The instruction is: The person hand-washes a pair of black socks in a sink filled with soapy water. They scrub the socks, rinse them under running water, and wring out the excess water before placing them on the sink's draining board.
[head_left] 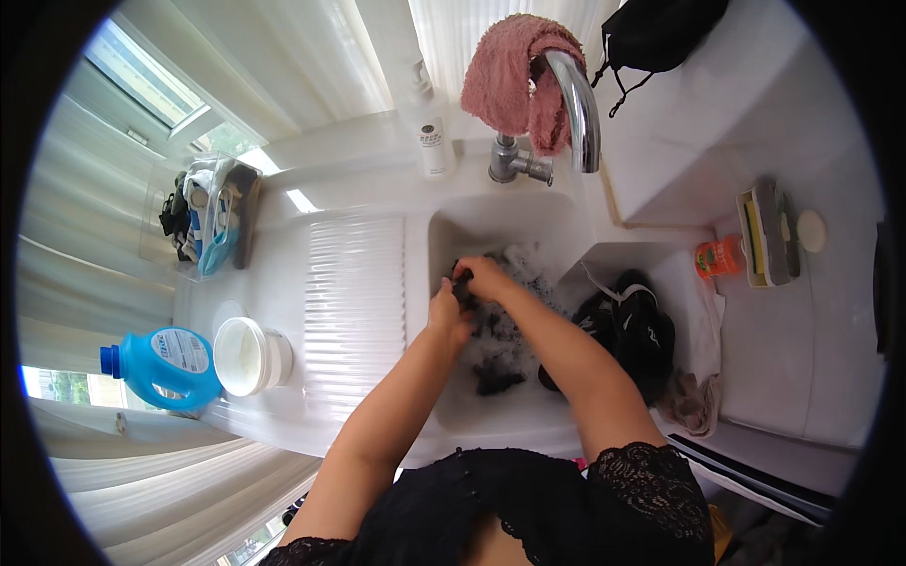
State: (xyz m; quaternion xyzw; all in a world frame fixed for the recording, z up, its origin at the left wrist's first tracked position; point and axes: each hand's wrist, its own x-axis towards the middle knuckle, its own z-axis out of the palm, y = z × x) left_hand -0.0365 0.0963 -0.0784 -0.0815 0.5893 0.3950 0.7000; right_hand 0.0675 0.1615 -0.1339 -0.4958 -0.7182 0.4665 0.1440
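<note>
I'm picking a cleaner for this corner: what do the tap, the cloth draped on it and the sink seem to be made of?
Tap: metal, probably chrome-plated, with mirror-like highlights.
Pink cloth: fabric, likely terry or microfibre, from its fuzzy, matte pile.
Sink: smooth, white, softly glossy; perhaps ceramic, though acrylic could look alike.

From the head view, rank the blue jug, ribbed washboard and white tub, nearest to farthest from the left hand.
1. Ribbed washboard: just left of the left hand, beside the basin.
2. White tub: farther left.
3. Blue jug: farthest left, beyond the tub.
</note>
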